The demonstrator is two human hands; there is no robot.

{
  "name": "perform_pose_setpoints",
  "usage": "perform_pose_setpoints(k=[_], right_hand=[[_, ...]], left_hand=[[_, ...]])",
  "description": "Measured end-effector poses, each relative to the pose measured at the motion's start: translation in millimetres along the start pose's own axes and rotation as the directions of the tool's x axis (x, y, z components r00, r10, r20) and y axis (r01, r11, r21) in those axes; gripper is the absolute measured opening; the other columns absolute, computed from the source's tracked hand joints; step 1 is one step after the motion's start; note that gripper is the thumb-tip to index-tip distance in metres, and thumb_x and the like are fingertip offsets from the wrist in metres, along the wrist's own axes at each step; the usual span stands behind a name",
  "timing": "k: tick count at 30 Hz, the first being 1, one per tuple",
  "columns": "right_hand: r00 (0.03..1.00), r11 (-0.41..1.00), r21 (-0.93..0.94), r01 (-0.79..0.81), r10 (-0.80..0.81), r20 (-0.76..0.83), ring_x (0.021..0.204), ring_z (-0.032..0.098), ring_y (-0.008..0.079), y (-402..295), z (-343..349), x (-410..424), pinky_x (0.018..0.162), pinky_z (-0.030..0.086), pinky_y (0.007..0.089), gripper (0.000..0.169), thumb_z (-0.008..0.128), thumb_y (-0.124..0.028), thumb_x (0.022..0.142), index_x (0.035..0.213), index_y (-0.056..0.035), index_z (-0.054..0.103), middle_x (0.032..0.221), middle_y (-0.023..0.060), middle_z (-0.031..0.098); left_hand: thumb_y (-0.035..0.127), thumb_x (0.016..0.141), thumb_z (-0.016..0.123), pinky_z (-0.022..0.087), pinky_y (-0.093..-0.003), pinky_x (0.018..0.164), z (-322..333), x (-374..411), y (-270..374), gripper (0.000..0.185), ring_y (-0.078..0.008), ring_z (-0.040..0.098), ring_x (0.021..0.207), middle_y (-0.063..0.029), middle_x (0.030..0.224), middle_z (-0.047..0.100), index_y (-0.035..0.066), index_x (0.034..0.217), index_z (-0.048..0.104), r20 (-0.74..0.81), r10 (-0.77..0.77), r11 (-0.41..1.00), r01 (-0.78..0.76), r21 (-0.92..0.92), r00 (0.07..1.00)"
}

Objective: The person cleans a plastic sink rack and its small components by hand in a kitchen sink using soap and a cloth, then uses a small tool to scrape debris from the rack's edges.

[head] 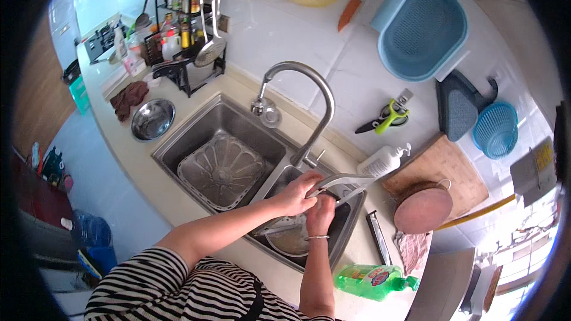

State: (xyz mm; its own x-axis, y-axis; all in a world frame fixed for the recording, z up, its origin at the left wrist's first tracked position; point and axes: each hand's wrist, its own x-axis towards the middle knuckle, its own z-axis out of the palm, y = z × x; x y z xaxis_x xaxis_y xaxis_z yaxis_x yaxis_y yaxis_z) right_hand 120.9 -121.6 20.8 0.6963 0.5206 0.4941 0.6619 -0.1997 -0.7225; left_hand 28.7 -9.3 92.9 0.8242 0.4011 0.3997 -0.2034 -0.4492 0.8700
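My left hand grips a pale grey item with long thin edges that meet towards the right. What kind of thing it is I cannot tell. Just under it, my right hand, a bracelet at its wrist, has its fingers curled against or behind the item; whether it grips anything is hidden. Both hands are over the right basin of a steel double sink. Below them in that basin is a round vessel with cloudy liquid. A curved steel faucet rises behind my hands.
A drain tray lies in the left basin. Left of the sink stand a steel bowl and a brown cloth. On the right are a green detergent bottle, a white pump bottle, a cutting board and a round brown lidded pot.
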Motion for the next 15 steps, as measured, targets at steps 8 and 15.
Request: perform_pose_setpoints(k=[8, 15], right_hand=[[0.656, 0.864, -0.463, -0.199, 0.468, 0.592, 0.103, 0.053, 0.0387, 80.8, 1.1, -75.7, 0.084, 0.046, 0.0448, 0.039, 0.063, -0.037, 0.080, 0.104, -0.0072, 0.059, 0.106, 0.0190, 0.058], [0.911, 0.757, 0.513, -0.405, 0.290, 0.292, 0.089, 0.057, 0.0194, -12.0, 7.7, 3.3, 0.079, 0.046, 0.0316, 0.043, 0.039, -0.040, 0.097, 0.106, -0.0022, 0.058, 0.100, 0.0098, 0.063]], left_hand=[[0.005, 0.078, 0.063, 0.045, -0.0284, 0.071, -2.6, 4.4, 9.9, 0.029, -0.0140, 0.054, 0.077, -0.0058, 0.090, 0.055, 0.001, 0.105, 0.055, 0.019, 0.011, 1.000, -0.011, -0.015, 1.000], [0.025, 0.080, 0.070, 0.046, -0.0328, 0.064, -23.0, 14.8, -0.4, 0.029, -0.0210, 0.055, 0.072, -0.0083, 0.085, 0.055, 0.001, 0.094, 0.061, 0.107, 0.074, 0.949, -0.102, 0.297, 0.992]])
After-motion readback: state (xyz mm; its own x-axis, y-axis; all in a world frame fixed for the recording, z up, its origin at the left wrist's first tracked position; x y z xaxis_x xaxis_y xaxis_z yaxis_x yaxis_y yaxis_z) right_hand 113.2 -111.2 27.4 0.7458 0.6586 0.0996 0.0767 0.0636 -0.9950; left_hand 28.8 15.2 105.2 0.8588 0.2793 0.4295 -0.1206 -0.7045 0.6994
